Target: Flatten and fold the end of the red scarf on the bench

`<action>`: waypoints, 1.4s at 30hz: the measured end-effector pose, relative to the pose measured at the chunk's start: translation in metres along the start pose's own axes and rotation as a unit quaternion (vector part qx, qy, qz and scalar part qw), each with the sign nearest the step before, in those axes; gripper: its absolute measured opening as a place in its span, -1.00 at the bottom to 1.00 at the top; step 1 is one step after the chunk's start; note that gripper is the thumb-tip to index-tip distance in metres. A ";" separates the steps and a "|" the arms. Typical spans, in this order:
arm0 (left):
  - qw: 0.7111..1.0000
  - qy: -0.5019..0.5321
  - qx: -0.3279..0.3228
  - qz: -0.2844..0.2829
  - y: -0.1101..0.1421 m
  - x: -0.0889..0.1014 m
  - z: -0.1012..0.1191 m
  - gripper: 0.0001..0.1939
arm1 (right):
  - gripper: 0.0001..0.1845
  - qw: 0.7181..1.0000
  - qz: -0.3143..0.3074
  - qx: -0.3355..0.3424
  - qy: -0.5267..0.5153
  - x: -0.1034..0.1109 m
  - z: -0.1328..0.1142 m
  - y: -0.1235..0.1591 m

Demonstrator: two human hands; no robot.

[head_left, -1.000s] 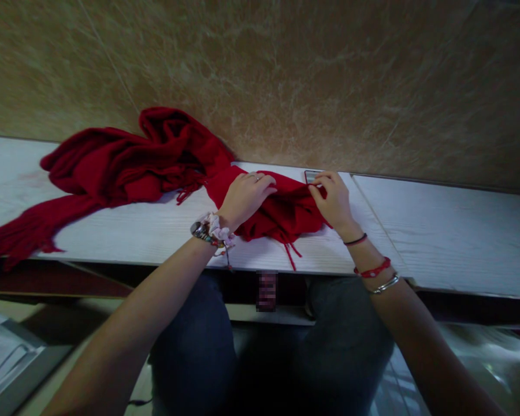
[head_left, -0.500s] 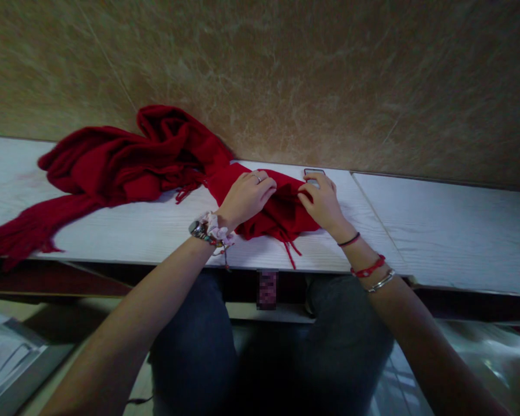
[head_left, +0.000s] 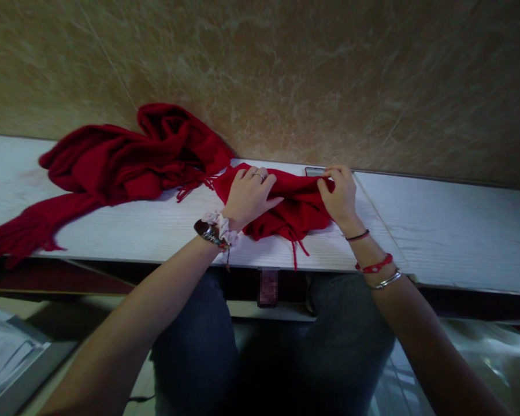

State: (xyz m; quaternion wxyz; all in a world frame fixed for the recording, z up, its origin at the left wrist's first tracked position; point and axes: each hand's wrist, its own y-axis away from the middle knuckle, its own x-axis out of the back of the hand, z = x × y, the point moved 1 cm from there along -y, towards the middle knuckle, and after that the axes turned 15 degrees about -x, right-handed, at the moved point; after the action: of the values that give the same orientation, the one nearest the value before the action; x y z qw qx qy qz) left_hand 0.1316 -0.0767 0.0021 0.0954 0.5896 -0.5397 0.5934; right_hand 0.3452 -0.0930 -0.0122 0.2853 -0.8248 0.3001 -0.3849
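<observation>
A red fringed scarf [head_left: 117, 159] lies in a loose heap at the left, against the wall. A smaller red stretch of cloth [head_left: 303, 214], with fringe at its near edge, lies in folds under my hands; whether it joins the heap I cannot tell. My left hand [head_left: 250, 199] rests on that cloth with thumb and fingers apart, pressing lightly on its left part. At the cloth's upper right corner, my right hand [head_left: 338, 190] pinches the edge between thumb and fingers. Partly covered behind my right hand is a phone-like flat object [head_left: 314, 172].
The white wood-grain tabletop [head_left: 450, 231] is narrow and backs onto a brown marbled wall [head_left: 286, 75]. A seam crosses it to the right of my hands. At lower left stands a grey tray [head_left: 30, 375] with papers; my knees are below the front edge.
My right hand has moved to the right, drawing the cloth's upper edge straighter. My left hand's fingers have spread, and the cloth has shifted slightly right.
</observation>
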 end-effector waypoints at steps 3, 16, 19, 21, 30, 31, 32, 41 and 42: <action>0.999 -0.015 0.037 0.014 -0.002 -0.001 0.005 -0.81 | -0.90 0.999 0.045 0.022 0.003 0.007 -0.009 0.002; 0.979 -0.042 0.178 0.093 0.010 0.024 -0.038 -0.80 | -0.87 0.992 0.121 -0.021 -0.028 0.014 0.019 -0.014; 0.969 -0.056 0.226 0.086 0.023 0.022 -0.057 -0.67 | -0.84 0.983 0.175 -0.038 -0.038 0.018 0.035 -0.021; 0.959 -0.054 0.264 0.084 0.034 0.021 -0.075 -0.63 | -0.82 0.975 0.210 -0.060 -0.043 0.022 0.048 -0.026; 0.944 -0.027 0.297 0.138 0.013 0.055 -0.170 -0.44 | -0.81 0.968 0.239 -0.070 -0.044 0.024 0.063 -0.031; 0.950 -0.034 0.279 0.134 0.007 0.052 -0.169 -0.47 | -0.82 0.970 0.229 -0.063 -0.044 0.022 0.059 -0.029; 0.960 -0.037 0.257 0.108 0.002 0.045 -0.162 -0.50 | -0.83 0.974 0.215 -0.055 -0.044 0.020 0.054 -0.027; 0.997 0.048 -0.001 0.057 0.011 -0.020 -0.026 -0.66 | -0.92 0.996 0.051 0.063 -0.047 0.007 -0.002 -0.004; 0.995 0.062 -0.003 0.076 0.009 -0.015 -0.016 -0.68 | -0.94 0.995 0.043 0.074 -0.045 0.008 -0.008 -0.001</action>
State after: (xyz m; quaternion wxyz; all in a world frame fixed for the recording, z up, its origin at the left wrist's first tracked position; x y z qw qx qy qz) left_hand 0.1198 -0.0599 -0.0101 0.0854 0.5090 -0.5778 0.6323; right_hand 0.3438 -0.0996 -0.0034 0.3754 -0.8043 0.2926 -0.3558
